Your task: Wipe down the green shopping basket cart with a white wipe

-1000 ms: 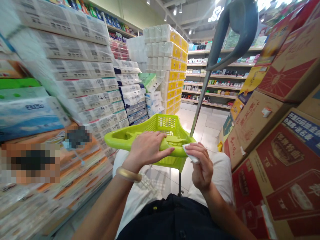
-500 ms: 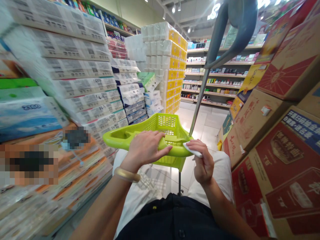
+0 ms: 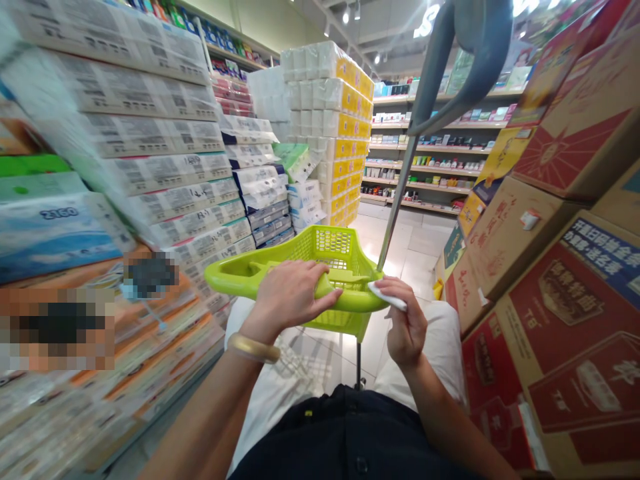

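Note:
A lime-green plastic shopping basket (image 3: 233,277) is in front of my body, between my knees, with openwork sides. From its right side a metal rod (image 3: 399,200) rises to a grey loop handle (image 3: 467,100). My left hand (image 3: 293,290), a gold-coloured bangle at the wrist, is closed over the near rim, its fingertips partly hidden. My right hand (image 3: 409,327) pinches a folded white cloth or tissue (image 3: 387,295) and presses it on the rim's right corner.
Tall stacks of wrapped paper packs (image 3: 165,133) stand at the left, with yellow-and-white tissue bundles (image 3: 327,127) ahead. Cardboard cartons (image 3: 515,233) are piled close on the right. Stocked shelves (image 3: 425,157) line the back, beyond the tiled floor (image 3: 395,243).
My right hand and the white cloth have shifted very slightly along the rim's corner. My left hand keeps its grip, and the basket stays nearly in place.

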Demonstrator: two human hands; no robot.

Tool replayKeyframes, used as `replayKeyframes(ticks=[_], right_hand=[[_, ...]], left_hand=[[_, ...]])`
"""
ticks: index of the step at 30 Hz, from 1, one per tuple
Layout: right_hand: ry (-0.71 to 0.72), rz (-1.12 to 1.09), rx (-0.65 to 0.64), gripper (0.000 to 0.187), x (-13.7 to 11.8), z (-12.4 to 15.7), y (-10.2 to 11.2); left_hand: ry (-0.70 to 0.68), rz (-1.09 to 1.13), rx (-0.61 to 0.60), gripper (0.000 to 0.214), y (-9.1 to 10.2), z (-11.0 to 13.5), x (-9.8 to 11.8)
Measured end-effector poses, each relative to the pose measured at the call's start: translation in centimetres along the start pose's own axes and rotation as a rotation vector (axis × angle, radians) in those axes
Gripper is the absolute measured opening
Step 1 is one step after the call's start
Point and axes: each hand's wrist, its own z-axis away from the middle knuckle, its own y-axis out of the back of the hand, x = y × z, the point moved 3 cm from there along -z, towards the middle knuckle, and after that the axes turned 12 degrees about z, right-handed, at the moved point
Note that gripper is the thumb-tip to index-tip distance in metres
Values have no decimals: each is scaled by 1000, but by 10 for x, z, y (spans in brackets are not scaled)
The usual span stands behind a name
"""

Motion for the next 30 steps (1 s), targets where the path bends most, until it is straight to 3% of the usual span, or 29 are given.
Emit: replayKeyframes(ticks=[3, 5, 11, 13, 16, 18, 24, 26, 30], right_hand=[[-270, -72, 69, 23, 16, -3, -2], [-312, -51, 79, 23, 13, 1, -3], [166, 219, -39, 24, -12, 15, -6], [136, 174, 1, 23, -4, 12, -6], [-147, 37, 73, 24, 11, 3, -4], [-234, 37, 41, 24, 10, 1, -5], [213, 337, -151, 29, -12, 4, -1], [231, 338, -167, 31, -10, 0, 2], [95, 392, -156, 28, -14, -14, 1]], left_hand=[[6, 6, 6, 50, 1, 0, 0], [7, 16, 9, 50, 1, 0, 1], [-1, 33, 29, 50, 1, -1, 0], [-2, 25, 23, 50, 0, -1, -1], [-1, 11, 22, 50, 0, -2, 0], [2, 6, 26, 50, 0, -2, 0], [1, 10, 24, 50, 0, -1, 0], [5, 11, 25, 49, 0, -1, 0], [24, 13, 32, 48, -2, -2, 1]])
